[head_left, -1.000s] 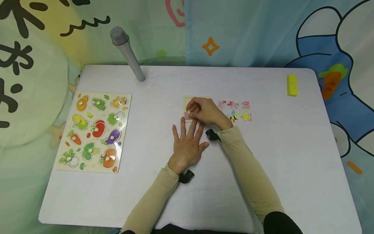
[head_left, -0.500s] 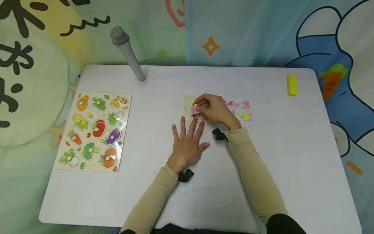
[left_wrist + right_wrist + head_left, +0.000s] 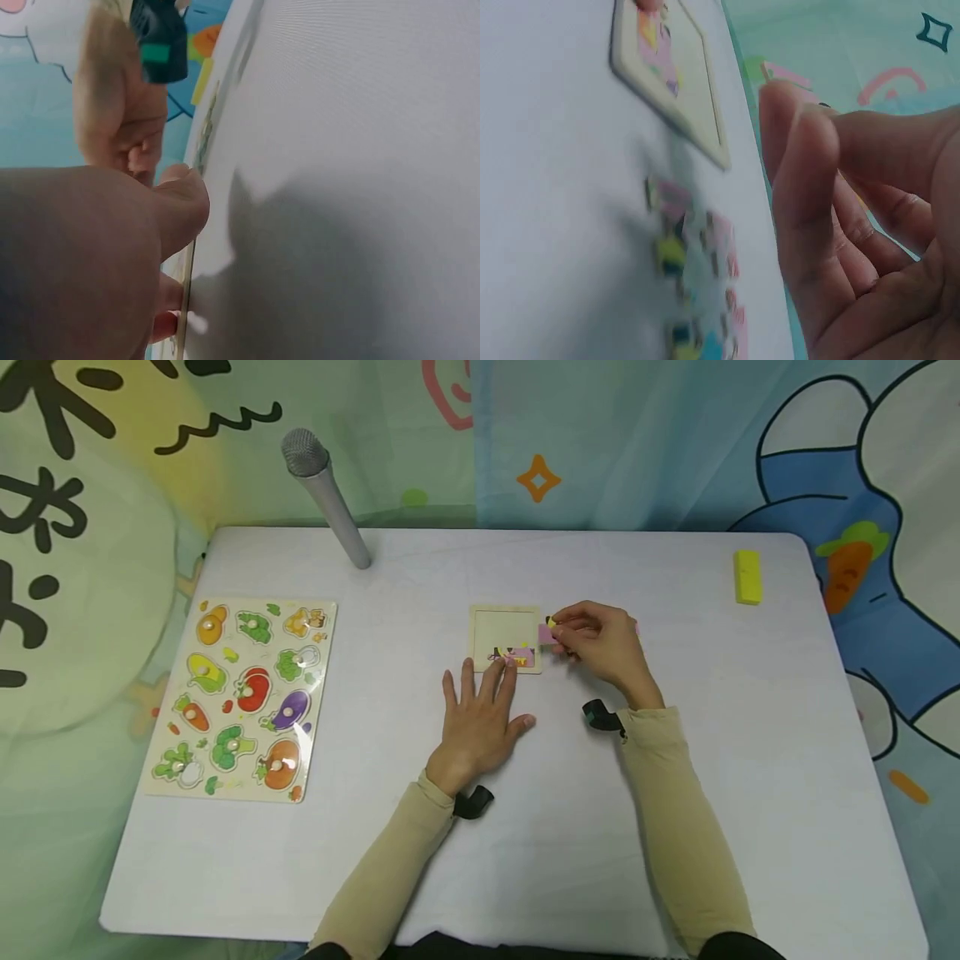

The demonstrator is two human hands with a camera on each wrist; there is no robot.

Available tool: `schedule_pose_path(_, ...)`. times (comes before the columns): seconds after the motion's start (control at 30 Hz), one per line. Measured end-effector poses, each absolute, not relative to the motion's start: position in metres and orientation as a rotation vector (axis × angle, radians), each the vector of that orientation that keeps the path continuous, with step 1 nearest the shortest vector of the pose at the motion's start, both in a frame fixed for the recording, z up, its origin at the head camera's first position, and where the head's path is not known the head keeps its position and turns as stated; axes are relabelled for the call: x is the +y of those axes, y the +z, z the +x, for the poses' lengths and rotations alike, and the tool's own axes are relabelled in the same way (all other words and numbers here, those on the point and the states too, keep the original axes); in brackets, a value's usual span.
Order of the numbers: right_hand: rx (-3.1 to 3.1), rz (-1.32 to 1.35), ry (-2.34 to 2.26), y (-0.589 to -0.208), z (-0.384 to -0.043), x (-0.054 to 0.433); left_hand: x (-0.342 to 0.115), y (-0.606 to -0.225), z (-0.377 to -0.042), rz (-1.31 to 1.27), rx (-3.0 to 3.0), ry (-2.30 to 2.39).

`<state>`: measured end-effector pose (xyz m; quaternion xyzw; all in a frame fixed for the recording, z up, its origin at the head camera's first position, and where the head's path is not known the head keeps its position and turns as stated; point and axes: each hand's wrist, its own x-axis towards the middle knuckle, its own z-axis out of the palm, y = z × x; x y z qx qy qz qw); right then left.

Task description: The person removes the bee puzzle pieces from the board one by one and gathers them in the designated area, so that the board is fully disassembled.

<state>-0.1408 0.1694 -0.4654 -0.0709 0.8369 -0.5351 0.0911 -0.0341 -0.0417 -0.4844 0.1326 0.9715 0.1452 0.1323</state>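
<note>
My right hand point(image 3: 600, 642) pinches a pink jigsaw piece point(image 3: 548, 633) between thumb and fingertips, just right of a small puzzle frame point(image 3: 506, 607). In the right wrist view the pink piece point(image 3: 786, 73) shows past the fingertips, raised over the table. My left hand point(image 3: 480, 718) lies palm down with fingers spread, its fingertips at the near edge of the frame. Inside the frame, along the bottom, sit joined pink and yellow pieces point(image 3: 520, 657). More loose jigsaw pieces point(image 3: 705, 247) lie on the table below my right hand, mostly hidden by it in the head view.
A vegetable peg board point(image 3: 240, 702) lies at the left. Behind it a grey microphone point(image 3: 330, 497) stands tilted near the table's back edge. A yellow block point(image 3: 747, 577) is at the back right. Printed curtains point(image 3: 637, 443) hang behind the white table point(image 3: 750, 735).
My right hand has moved right, out of the frame, carrying the pink piece with it. The joined pieces in the frame are now uncovered. My left hand has stayed nearly still.
</note>
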Motion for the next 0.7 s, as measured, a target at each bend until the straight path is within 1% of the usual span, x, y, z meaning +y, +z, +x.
schedule_pose_path(0.37,2.632,-0.182,-1.458,-0.472,-0.124,0.201,-0.042,-0.483,-0.037,0.342,2.804,0.47)
schedule_pose_path(0.6,2.6,-0.081,-1.385,-0.476,-0.108,0.212,-0.044,-0.486,-0.037,0.329,2.798,0.46)
schedule_pose_path(0.7,2.58,-0.092,-1.367,-0.479,-0.101,0.214,-0.044,-0.486,-0.036,0.33,2.791,0.461)
